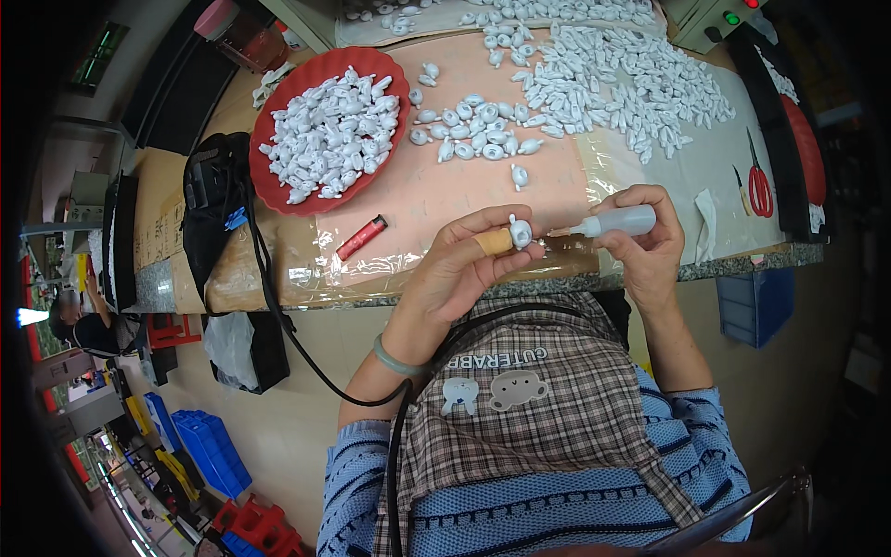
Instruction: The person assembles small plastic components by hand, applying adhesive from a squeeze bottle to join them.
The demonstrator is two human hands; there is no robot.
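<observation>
My left hand [450, 269] pinches a small white rounded plastic piece [521, 233] between thumb and fingers, its opening facing right. A tan tape wrap [493, 242] covers one of that hand's fingers. In my right hand [650, 255] is a translucent squeeze bottle [628, 220], lying nearly level. Its thin nozzle points left and ends just short of the white piece; whether it touches cannot be told. Beyond my hands, one loose white piece [520, 175] lies apart from a cluster of similar round pieces [478, 125].
A scalloped red plate [397, 82] heaped with white pieces stands at left. Longer white parts [622, 88] cover the far right. A red lighter [362, 238], red-handled scissors [760, 188], a black bag [212, 190] with a cable and a pink-lidded jar [243, 37] lie around the bench.
</observation>
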